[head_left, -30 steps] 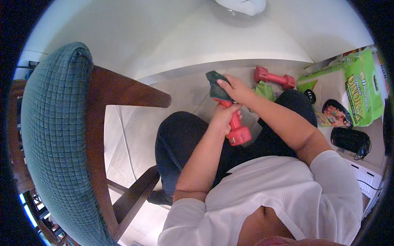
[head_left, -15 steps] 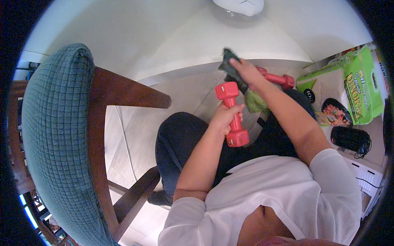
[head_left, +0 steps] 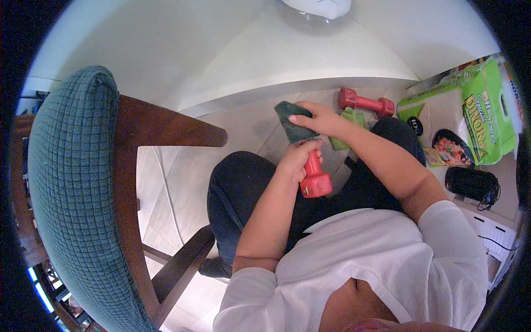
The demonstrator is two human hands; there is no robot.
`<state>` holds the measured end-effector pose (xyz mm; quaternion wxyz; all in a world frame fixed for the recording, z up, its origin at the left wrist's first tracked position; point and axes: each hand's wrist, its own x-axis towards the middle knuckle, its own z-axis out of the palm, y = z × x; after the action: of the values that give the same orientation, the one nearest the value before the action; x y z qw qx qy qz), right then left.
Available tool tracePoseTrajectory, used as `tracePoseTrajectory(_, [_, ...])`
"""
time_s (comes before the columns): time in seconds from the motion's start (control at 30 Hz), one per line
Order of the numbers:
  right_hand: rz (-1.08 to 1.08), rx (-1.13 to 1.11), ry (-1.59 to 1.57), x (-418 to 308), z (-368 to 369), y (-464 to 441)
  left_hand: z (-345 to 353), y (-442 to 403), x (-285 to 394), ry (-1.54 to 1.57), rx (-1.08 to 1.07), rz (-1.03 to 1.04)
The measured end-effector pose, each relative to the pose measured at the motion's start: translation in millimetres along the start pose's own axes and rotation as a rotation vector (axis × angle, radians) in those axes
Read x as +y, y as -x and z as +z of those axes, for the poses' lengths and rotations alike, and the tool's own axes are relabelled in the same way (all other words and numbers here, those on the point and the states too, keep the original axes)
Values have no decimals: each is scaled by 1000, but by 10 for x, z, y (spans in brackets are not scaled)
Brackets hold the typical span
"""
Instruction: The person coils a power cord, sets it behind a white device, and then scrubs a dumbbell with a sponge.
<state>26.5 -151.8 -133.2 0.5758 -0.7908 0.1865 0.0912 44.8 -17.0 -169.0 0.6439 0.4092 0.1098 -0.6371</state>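
Observation:
My left hand (head_left: 296, 161) is wrapped round the handle of a red dumbbell (head_left: 316, 183), held tilted above my lap. The dumbbell's lower head shows below the fist. A dark green cloth (head_left: 292, 123) covers its upper head, gripped by my right hand (head_left: 316, 118) with the thumb on top. Just past the right wrist, a light green cloth (head_left: 354, 117) lies on the floor, partly hidden by the forearm. Beside it rests a second red dumbbell (head_left: 365, 103).
A dark wooden chair (head_left: 166, 122) with a green checked cover (head_left: 77, 182) stands at the left. On the right are a green rice bag (head_left: 487, 113) and a black corded object (head_left: 470, 185). A white curved panel (head_left: 265, 61) rises ahead.
My right hand has brought the dark cloth down and left onto the dumbbell's upper head, which was bare before. The left hand keeps its grip on the handle.

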Motion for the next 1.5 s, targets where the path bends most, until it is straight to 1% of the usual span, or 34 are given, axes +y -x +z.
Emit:
tracePoseTrajectory(0.1, [-80,112,115,41,85,-28,5,12,8,20,1,-1])
tracePoseTrajectory(0.2, [-53,204,187,27,151,-48,-4,-13,-3,31,-18,25])
tracePoseTrajectory(0.3, [-66,268,133,74,201,-64,9,2,-1,30,-17,28])
tracePoseTrajectory(0.47, [23,266,150,56,208,-131,-17,-60,-38,45,1,37])
tracePoseTrajectory(0.57, [124,328,133,101,192,-229,29,-50,-28,1,78,68])
tracePoseTrajectory(0.6, [165,356,120,153,189,-291,46,-52,-42,-72,114,104])
tracePoseTrajectory(0.67, [230,352,-94,288,156,-388,81,-56,-74,-219,184,178])
tracePoseTrajectory(0.7, [263,349,-200,377,135,-435,61,-63,-82,-250,165,195])
tracePoseTrajectory(0.77, [241,308,-160,613,103,-577,14,-91,-90,-312,125,236])
tracePoseTrajectory(0.8, [229,289,-142,682,84,-609,21,-89,-82,-265,116,217])
tracePoseTrajectory(0.87, [321,201,-655,424,-68,-431,28,-73,-90,-175,98,172])
tracePoseTrajectory(0.9, [361,151,-909,285,-150,-347,12,-78,-96,-181,75,164])
tracePoseTrajectory(1.0, [203,72,-1159,221,-388,-233,-5,-81,-73,-185,27,117])
tracePoseTrajectory(1.03, [149,47,-1114,173,-411,-188,25,-28,-30,-186,28,83])
tracePoseTrajectory(1.13, [21,-77,-703,103,-318,-140,38,22,-22,-121,25,32])
tracePoseTrajectory(1.17, [55,-143,-424,81,-242,-130,31,27,-22,-88,23,23])
tracePoseTrajectory(1.23, [-147,32,320,-38,21,-57,8,8,-31,-26,13,-67])
tracePoseTrajectory(1.27, [-395,124,555,-40,91,-49,5,-1,-36,5,8,-112])
tracePoseTrajectory(1.37, [-195,95,523,-88,112,-81,-4,13,-51,-73,32,-8])
tracePoseTrajectory(1.5, [-192,188,494,-62,141,-133,66,73,-4,-105,62,21])
